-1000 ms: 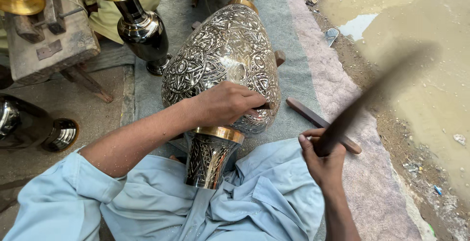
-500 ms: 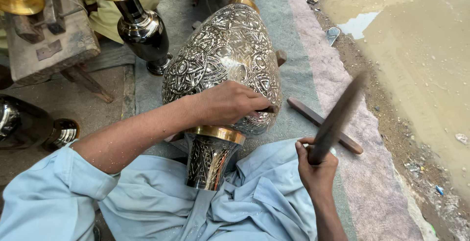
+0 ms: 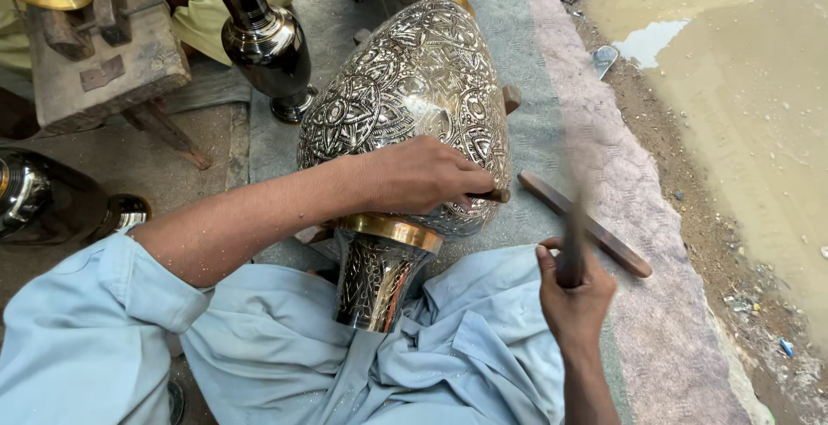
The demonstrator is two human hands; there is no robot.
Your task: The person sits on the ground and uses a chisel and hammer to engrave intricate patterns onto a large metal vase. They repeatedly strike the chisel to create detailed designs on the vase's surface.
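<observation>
A large engraved silver vase (image 3: 405,106) with brass bands lies on its side across my lap, its neck toward me. My left hand (image 3: 423,175) rests on its belly and pinches a small dark chisel (image 3: 496,195) against the metal. My right hand (image 3: 573,291) grips the handle of a dark mallet (image 3: 571,244), which stands nearly upright and is motion-blurred, just right of the vase.
A dark wooden stick (image 3: 586,222) lies on the grey cloth (image 3: 552,88) beside the vase. A polished dark vase (image 3: 259,37) stands at the back, another (image 3: 52,205) lies at left. A wooden block (image 3: 103,54) sits upper left. Muddy water (image 3: 733,62) fills the right.
The mallet has swung from a raised slant at the right down and inward to near upright, close to the chisel. My left hand and the vase have stayed put.
</observation>
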